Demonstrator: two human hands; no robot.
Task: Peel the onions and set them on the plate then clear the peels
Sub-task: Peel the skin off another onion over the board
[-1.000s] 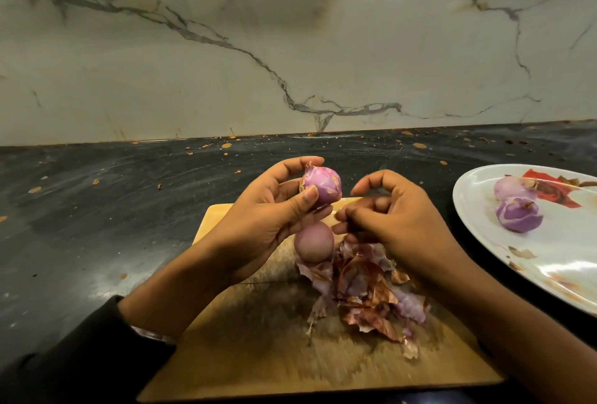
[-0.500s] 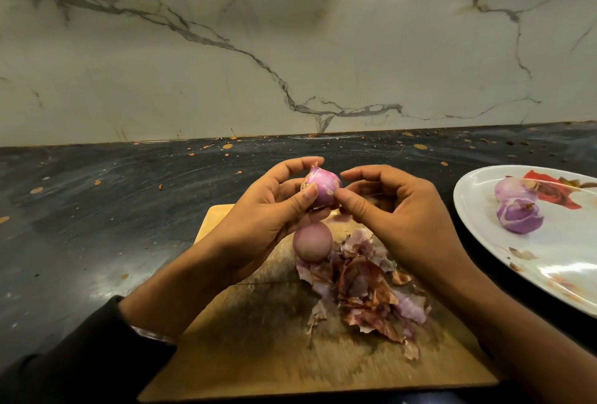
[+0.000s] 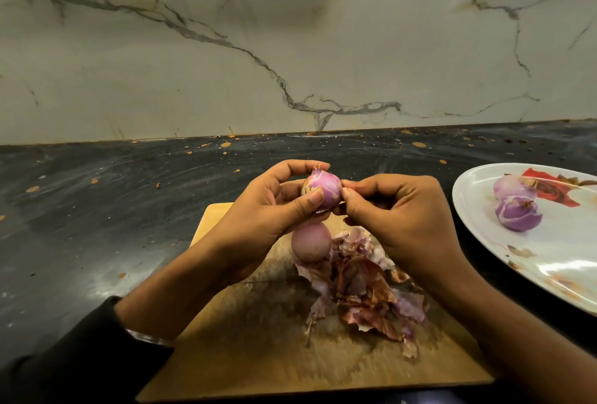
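Left grip [image 3: 274, 209] around onion [image 3: 324, 188]

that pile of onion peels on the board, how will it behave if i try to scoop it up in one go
The peel pile looks like thin, curled, papery flakes, so it is probably very light and floppy and would crumple in a grip. The pieces lie loose and overlapping, so some would likely slip out and scatter on the cutting board. The whole onion resting against the pile may roll if nudged.

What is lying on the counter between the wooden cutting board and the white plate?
In the head view, only bare dark countertop shows between the cutting board and the plate; the right hand covers part of that stretch.
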